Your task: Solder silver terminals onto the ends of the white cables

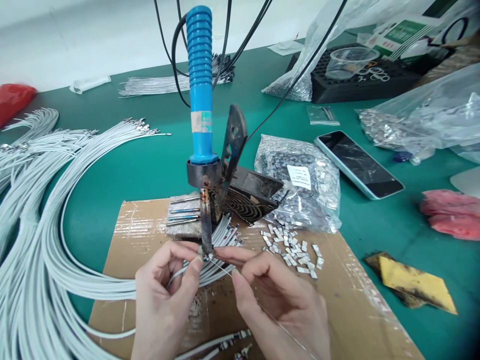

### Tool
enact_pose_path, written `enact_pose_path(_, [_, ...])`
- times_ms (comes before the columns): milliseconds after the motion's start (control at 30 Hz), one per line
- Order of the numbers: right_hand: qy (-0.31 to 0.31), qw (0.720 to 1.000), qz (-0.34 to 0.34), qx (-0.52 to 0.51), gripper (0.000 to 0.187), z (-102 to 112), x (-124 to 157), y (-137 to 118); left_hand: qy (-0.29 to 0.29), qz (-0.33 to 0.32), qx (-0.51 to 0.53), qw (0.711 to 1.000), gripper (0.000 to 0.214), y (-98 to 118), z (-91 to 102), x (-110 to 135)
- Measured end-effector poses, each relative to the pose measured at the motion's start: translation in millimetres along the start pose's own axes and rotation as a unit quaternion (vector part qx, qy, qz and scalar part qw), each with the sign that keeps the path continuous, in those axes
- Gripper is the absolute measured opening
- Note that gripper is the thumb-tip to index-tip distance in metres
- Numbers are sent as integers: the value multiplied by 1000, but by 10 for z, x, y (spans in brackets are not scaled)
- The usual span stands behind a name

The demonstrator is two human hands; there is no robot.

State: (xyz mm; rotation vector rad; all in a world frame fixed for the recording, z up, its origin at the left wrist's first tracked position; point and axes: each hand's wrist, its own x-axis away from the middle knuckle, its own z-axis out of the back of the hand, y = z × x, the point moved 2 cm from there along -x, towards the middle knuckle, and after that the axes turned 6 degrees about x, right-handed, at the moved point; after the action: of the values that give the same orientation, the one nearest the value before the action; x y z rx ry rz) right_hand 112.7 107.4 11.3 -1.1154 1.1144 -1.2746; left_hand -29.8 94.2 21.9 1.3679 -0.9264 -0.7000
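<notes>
A soldering iron with a blue ribbed handle (201,85) stands tip-down in a dark metal holder (204,174). Its darkened tip (206,235) reaches down between my hands. My left hand (168,295) is closed in a pinch on the end of a white cable (179,273), just left of the tip. Thumb and fingers of my right hand (279,300) are closed on a thin solder wire (287,332), whose end meets the small metal piece under the tip. Fingertips partly hide the joint. White cables (215,272) fan out behind my hands.
Small metal clips (296,252) lie scattered on the cardboard (352,300). Large bundles of white cables (41,240) curve along the left. A bag of parts (300,180), a phone (360,164) and a yellow sponge (418,284) are on the right. More cable ends (225,345) lie in front.
</notes>
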Motion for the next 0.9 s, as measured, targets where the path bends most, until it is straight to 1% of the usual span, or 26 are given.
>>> enact_pose_path(100, [-1, 1000, 4, 2, 22, 2, 1, 18, -5, 0, -1, 1000, 15, 2, -5, -3])
enact_pose_path(333, [2, 1000, -14, -14, 23, -16, 24, 34, 3, 4, 2, 1000, 14, 4, -8, -7])
enact_pose_path(533, [4, 1000, 7, -6, 22, -2, 6, 35, -46, -6, -20, 999, 13, -10, 40, -50])
enact_pose_path(667, [-28, 999, 18, 9, 21, 18, -16, 42, -14, -1, -6, 1000, 13, 2, 12, -39])
enact_pose_path(733, [-23, 1000, 14, 11, 22, 21, -17, 40, 3, 5, 0, 1000, 13, 9, -13, -22])
enact_pose_path(800, [-5, 1000, 7, 7, 22, 17, -10, 34, 4, 9, 0, 1000, 13, 15, -31, -10])
enact_pose_path(900, [3, 1000, 7, 7, 22, 2, 3, 25, 3, 14, -7, 1000, 13, 17, -31, -3])
